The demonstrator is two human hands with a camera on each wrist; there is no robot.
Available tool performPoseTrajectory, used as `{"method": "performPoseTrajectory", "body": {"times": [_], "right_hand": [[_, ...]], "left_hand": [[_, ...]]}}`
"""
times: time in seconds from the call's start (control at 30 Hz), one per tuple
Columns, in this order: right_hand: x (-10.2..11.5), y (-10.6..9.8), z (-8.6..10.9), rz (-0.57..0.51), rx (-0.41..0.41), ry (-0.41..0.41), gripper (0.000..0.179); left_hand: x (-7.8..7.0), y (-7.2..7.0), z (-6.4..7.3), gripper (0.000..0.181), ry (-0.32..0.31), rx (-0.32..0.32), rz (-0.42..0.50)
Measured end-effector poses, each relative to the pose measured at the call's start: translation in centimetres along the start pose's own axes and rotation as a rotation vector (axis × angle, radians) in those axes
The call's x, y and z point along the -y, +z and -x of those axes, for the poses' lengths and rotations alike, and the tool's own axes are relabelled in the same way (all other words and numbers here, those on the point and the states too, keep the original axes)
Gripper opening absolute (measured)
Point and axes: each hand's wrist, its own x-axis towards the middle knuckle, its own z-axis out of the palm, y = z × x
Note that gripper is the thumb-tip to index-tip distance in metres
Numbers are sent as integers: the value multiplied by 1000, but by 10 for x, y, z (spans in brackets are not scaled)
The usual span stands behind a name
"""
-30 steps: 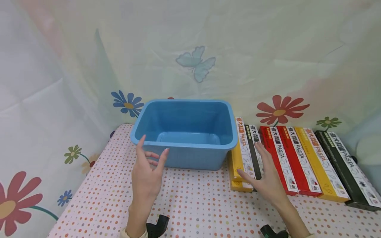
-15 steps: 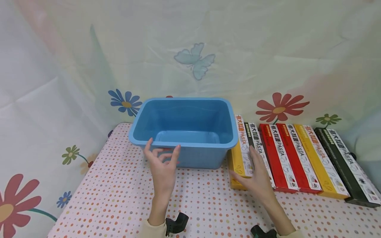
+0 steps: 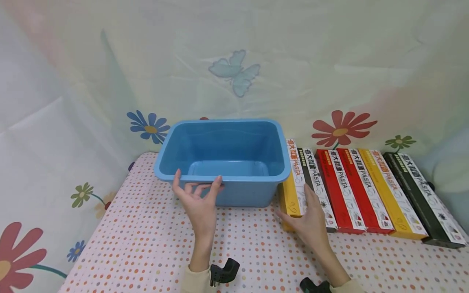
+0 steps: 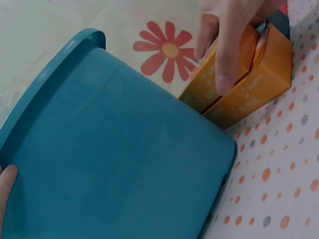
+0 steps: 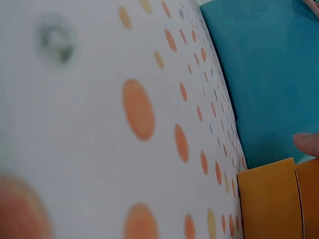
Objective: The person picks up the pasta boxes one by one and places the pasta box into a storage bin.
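Note:
A deep blue plastic basin (image 3: 242, 191) stands at the back of the table. At its front rim is my left hand (image 3: 200, 211), thumb and index finger spread and their tips at the rim, the other fingers bent below it. My right hand (image 3: 311, 224) hovers low over the near end of a yellow pasta box (image 3: 292, 201), which lies on another yellow box (image 4: 264, 79). Its thumb (image 5: 306, 143) is on the basin side, the fingers reach over the top; no firm grip shows. A black pasta box (image 3: 320, 193) lies beside the yellow one.
Two red pasta boxes (image 3: 338, 195), another yellow box (image 3: 393, 195) and another black box (image 3: 425, 203) lie in a row to the right. Behind hangs a flowered cloth (image 3: 293, 81). The tabletop has a dotted cover (image 3: 146, 244).
My left hand has moved right, then up to the basin's front rim. My right hand has moved left, from over the black box to the yellow boxes.

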Motion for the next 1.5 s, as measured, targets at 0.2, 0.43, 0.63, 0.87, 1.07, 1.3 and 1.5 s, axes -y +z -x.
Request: {"method": "performPoseTrajectory", "body": {"times": [0.2,0.43,0.63,0.87,1.07,1.3,1.5], "right_hand": [[4,7,1,3,-26,2,123],[5,8,2,9,-48,36,109],[5,7,4,7,-93,67,104],[5,-5,3,-13,-109,42,101],[4,-27,5,-75,-119,88,96],[1,-68,10,-83,-166,150,97],[7,-108,13,-46,-169,25,99]], "left_hand": [[-2,8,-1,108,-2,-67,38],[2,13,-2,106,3,-101,9],[5,15,-1,105,6,-107,17],[8,14,-2,103,14,-90,34],[9,13,-3,103,27,-86,35],[9,13,-3,104,27,-82,37],[9,13,-3,103,23,-91,34]]}}
